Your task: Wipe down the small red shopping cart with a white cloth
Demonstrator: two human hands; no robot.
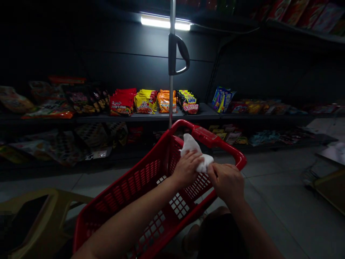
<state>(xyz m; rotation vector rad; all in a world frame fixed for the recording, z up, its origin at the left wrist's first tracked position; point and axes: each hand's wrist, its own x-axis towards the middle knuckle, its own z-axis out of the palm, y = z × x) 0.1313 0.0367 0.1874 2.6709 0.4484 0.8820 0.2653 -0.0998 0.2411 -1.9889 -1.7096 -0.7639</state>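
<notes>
A crumpled white cloth point(194, 149) lies bunched over the far part of a red plastic shopping basket point(207, 133). My left hand point(187, 169) presses on the cloth from the near side, fingers closed over it. My right hand point(226, 183) pinches the cloth's lower end, close to the basket's right rim. Both hands are above the basket's slotted side, and the cloth hides part of the rim. The basket's inside looks dark, and I cannot tell what it holds.
Dark shelves of bright snack and noodle packets point(153, 102) run behind the basket. A metal pole with a black handle point(179, 54) rises beyond it. Beige plastic stools point(35, 219) stand low at the left and right, on a grey tiled floor point(277, 187).
</notes>
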